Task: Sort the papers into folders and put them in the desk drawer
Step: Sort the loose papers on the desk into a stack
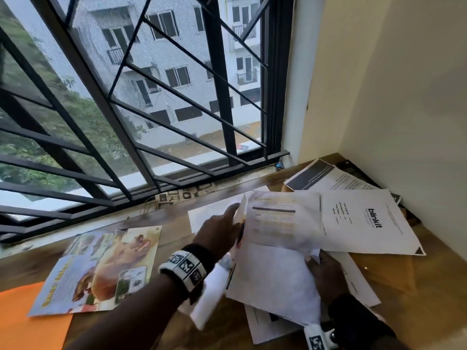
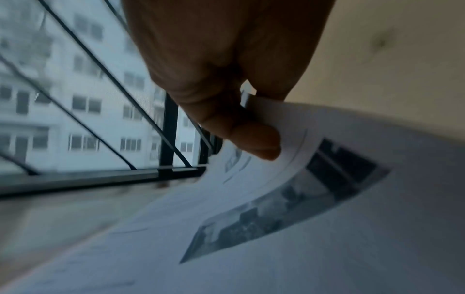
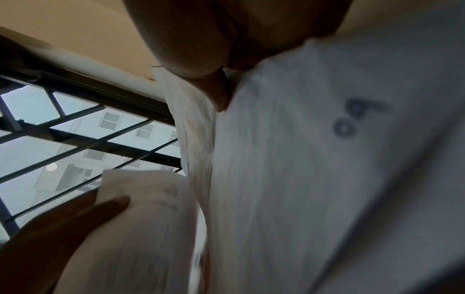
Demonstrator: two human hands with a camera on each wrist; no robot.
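Observation:
Both hands hold a loose bundle of white papers (image 1: 275, 251) above a wooden desk (image 1: 156, 215). My left hand (image 1: 222, 228) pinches a printed sheet (image 2: 314, 179) at its left edge, thumb on top. My right hand (image 1: 321, 271) grips the bundle's lower right edge, with the thumb pressed into the sheets (image 3: 289, 159). A "blinkit" printout (image 1: 366, 221) lies flat to the right, with more papers (image 1: 326, 178) behind it in the corner. An orange folder (image 1: 27, 322) lies at the desk's left front, and on its edge rests a colourful animal page (image 1: 101, 269).
A barred window (image 1: 141, 97) runs along the desk's far side, and a cream wall (image 1: 404, 84) closes the right. A brown envelope (image 1: 386, 271) lies under the papers at the right. A patterned paper strip (image 1: 184, 195) sits on the sill.

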